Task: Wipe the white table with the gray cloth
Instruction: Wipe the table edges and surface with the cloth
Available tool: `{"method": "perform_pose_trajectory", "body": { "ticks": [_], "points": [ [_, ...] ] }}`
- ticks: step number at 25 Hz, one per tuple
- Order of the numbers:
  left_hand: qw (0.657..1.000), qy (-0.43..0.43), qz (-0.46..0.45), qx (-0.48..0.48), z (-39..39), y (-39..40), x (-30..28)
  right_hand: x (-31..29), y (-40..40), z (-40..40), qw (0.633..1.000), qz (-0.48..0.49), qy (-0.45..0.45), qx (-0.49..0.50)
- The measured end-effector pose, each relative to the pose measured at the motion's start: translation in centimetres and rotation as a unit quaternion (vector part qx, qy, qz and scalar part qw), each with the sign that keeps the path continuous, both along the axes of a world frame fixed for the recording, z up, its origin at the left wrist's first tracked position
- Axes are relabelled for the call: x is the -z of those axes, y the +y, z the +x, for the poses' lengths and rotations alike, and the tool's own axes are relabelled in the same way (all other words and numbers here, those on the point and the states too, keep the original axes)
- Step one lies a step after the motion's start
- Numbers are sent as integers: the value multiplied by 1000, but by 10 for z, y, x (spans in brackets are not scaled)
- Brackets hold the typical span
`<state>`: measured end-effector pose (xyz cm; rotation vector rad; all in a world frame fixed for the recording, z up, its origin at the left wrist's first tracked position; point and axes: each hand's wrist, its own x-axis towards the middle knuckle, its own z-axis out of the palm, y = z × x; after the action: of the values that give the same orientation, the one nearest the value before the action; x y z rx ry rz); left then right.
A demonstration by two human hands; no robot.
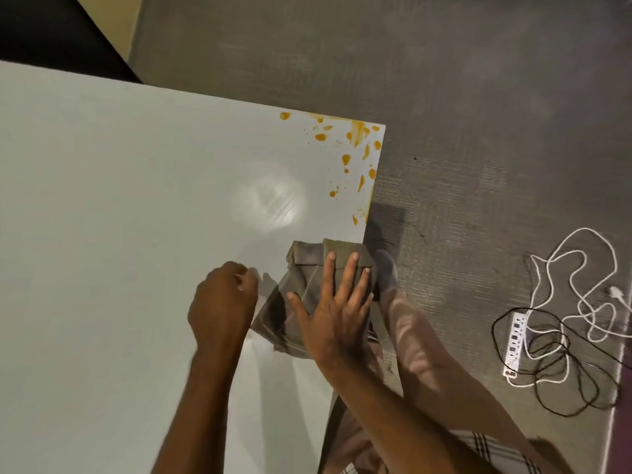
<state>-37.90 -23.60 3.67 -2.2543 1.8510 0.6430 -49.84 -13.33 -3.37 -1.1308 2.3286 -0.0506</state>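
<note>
The white table [119,200] fills the left and middle of the head view. Orange splashes [355,148] dot its far right corner and run down the right edge. A folded gray cloth [306,265] lies on the table near that right edge. My right hand [337,302] lies flat on the cloth with the fingers spread, pressing it down. My left hand [222,299] rests on the table just left of the cloth, fingers curled, with nothing visible in it.
Gray carpet [444,97] surrounds the table. A white power strip [514,340] with tangled white and black cables lies on the floor at the right. My leg and shoe [386,268] stand beside the table's right edge. A dark shape sits at the top left.
</note>
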Motion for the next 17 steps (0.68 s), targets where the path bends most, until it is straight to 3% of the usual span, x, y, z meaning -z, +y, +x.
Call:
{"method": "perform_pose_trajectory", "body": {
  "ticks": [3,6,10,17],
  "points": [
    [993,30,-110,23,-8,-45,29,14,-18,-14,999,-22,38,-24],
    [988,10,-135,71,-12,-75,62,22,-59,-43,995,-44,62,-57],
    [988,-57,-136,37,-24,-73,90,30,-103,-74,987,-71,107,-93],
    [983,-69,-165,29,-20,-74,104,37,-160,-103,973,-112,159,-122]
  ]
}}
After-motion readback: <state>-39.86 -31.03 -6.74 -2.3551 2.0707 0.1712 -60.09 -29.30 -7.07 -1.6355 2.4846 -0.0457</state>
